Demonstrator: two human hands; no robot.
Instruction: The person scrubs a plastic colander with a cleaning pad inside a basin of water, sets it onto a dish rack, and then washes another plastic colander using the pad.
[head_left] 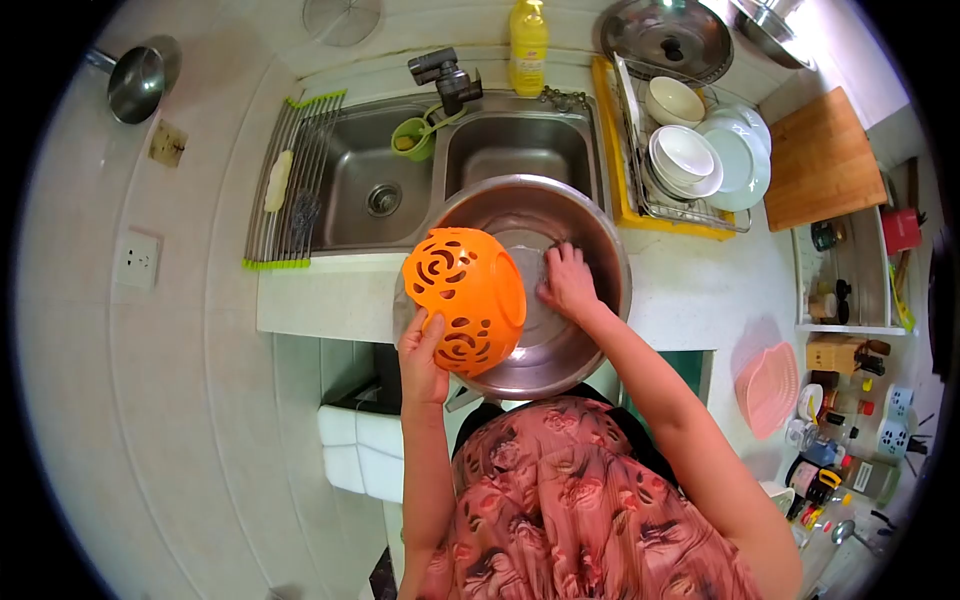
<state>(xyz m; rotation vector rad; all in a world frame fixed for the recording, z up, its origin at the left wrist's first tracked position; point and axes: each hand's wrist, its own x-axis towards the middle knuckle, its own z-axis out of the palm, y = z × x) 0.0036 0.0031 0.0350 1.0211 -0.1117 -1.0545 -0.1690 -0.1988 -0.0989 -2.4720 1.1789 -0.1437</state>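
Note:
My left hand (425, 362) grips the rim of an orange plastic colander (480, 290) with petal-shaped holes. The colander is tilted on its side over the left part of a large stainless steel basin (612, 345). Down inside the basin, near its right wall, is my right hand (568, 283) with its fingers curled. Whatever lies under those fingers is hidden. The basin's floor looks shiny and pale, and the colander covers its left side.
Behind the basin is a double sink (375, 160) with a black faucet (447, 80) and a green ladle-like cup (412, 140). A roll-up rack (290, 185) spans its left end. Right are a dish rack (690, 213), cutting board (820, 160) and pink basket (767, 390).

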